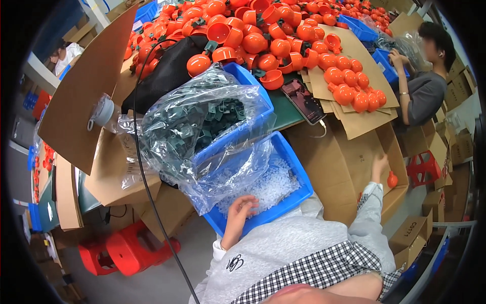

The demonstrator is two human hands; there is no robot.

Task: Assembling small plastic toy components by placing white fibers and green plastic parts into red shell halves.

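My left hand [242, 213] is over the near part of a blue bin [302, 190] of small whitish plastic pieces [273, 185]. Its fingers are curled together, and anything between them is too small to make out. My right hand [379, 166] reaches down inside a large cardboard box [329, 162], fingers extended and somewhat blurred. Just beside it, apart from the fingers, shows a round orange part [392, 179]. Behind the white pieces, another blue bin [260, 99] holds dark green clips [223, 114], partly covered by a clear plastic bag [177, 106].
A heap of orange cup-shaped parts [253, 43] covers the far table. Orange parts [349, 81] stand in rows on cardboard sheets [359, 121], near a phone [304, 101]. A black cable [144, 177] crosses the left. Red stools [134, 248] stand lower left; a co-worker [430, 76] sits at right.
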